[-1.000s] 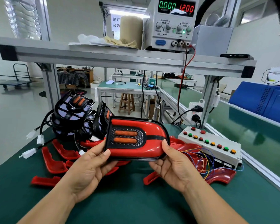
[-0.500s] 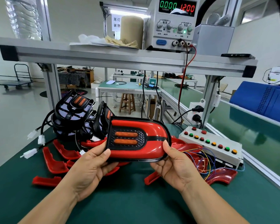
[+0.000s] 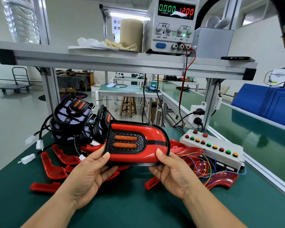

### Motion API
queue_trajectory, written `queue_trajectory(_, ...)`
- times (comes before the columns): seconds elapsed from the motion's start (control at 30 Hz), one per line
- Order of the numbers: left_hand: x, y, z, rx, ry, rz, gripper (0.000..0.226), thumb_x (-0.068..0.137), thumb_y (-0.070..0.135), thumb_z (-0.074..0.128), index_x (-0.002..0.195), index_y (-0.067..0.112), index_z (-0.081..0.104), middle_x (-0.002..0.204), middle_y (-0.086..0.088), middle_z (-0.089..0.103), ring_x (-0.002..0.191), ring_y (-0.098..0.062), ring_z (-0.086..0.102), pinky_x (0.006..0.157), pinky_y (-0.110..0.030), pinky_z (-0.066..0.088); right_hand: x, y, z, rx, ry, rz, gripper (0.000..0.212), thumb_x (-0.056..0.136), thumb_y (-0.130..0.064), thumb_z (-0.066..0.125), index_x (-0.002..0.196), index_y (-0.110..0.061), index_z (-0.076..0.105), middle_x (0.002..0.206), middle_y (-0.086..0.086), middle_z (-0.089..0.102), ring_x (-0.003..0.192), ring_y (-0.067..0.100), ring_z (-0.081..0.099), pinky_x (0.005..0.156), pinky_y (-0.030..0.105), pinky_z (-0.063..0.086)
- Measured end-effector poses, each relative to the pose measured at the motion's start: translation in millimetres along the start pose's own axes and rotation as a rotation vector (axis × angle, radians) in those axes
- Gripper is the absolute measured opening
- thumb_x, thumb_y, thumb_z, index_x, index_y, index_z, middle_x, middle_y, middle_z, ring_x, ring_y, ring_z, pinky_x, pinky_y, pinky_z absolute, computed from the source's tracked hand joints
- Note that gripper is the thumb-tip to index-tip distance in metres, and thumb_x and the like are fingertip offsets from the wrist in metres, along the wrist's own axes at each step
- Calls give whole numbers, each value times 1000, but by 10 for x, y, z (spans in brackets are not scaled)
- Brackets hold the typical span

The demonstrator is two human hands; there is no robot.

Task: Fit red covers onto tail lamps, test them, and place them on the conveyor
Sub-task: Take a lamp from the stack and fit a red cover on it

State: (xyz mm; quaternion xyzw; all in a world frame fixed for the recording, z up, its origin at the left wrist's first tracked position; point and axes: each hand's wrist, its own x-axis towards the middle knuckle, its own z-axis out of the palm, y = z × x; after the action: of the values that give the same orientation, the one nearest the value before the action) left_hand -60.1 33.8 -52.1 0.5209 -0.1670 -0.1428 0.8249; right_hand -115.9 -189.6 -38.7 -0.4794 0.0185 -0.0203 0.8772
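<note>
Power supply [image 3: 172,25] display: 0.000 CURRENT, 12.00; knobs marked COARSE, FINE, VOLTAGE. Paper sign [image 3: 116,25] behind shelf: 尾灯, 装饰.

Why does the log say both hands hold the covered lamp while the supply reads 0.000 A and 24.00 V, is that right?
Not quite. The head view shows the power supply reading 12.00 V, not 24.00; current is 0.000. The left hand and right hand do both hold the covered lamp.

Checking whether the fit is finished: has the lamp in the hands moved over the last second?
Barely: the lamp held by the left hand and right hand has edged slightly right, toward the button box.
</note>
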Motion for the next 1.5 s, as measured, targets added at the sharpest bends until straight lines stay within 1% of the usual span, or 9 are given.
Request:
queue_trajectory(0.07,-11,5,23,39,-22,6,38,83,17,57,117,26,72,126,-2,68,111,-20,68,83,-29,56,3,2,8,-1,11,-8,17,74,-15,70,90,-11,74,94,16,74,79,23,72,68,30,60)
queue_trajectory(0.27,12,36,45,31,8,33,43,81,13,57,122,16,68,123,-5,70,107,-17,69,71,-22,58,12,-21,27,-30,-9,-66,26,73,-15,71,99,-9,70,98,18,73,83,26,71,79,35,58)
queue_trajectory(0.53,15,8,7,-47,-17,-22,49,80,9,61,128,18,65,126,-7,68,111,-23,68,76,-25,59,-23,-81,-45,41,-66,-3,23,78,-11,67,100,-4,70,98,20,72,82,26,71,70,32,60)
queue_trajectory(0.7,-23,27,-24,-100,-37,-99,46,77,7,62,121,14,69,126,-14,67,105,-27,70,77,-31,61,-2,-67,-54,36,-78,-9,38,79,-24,68,110,-2,71,104,22,70,88,28,70,82,38,57)
queue_trajectory(0.83,-54,54,-4,-153,-27,-125,33,76,15,63,107,13,76,120,-13,70,100,-27,72,75,-35,61,12,-42,-36,17,-86,-39,33,79,-25,67,103,-3,74,102,23,72,87,29,72,75,38,60)
queue_trajectory(1.0,-59,65,42,-68,-38,-94,57,75,12,75,129,14,58,124,-11,68,109,-27,68,76,-33,60,37,1,1,-8,-82,-76,28,81,-26,64,98,-7,76,96,20,74,83,27,73,73,36,60)
queue_trajectory(1.3,-15,85,123,37,0,-72,44,78,19,66,122,17,64,121,-8,70,108,-27,69,73,-27,59,37,3,8,-13,-17,-93,26,76,-28,66,91,-9,78,91,19,74,77,25,73,70,35,60)
queue_trajectory(1.4,-46,124,80,1,-36,-125,53,77,16,73,128,20,58,122,-9,70,109,-29,68,77,-33,60,-1,-56,-12,4,-75,-78,36,77,-25,68,102,0,73,99,25,71,81,29,73,76,39,59)
queue_trajectory(1.5,-83,177,36,-57,-61,-161,58,75,20,79,129,22,57,124,-13,68,110,-39,66,89,-45,56,-30,-50,47,20,-134,-68,41,77,-26,67,106,3,70,100,27,70,79,29,73,69,36,61)
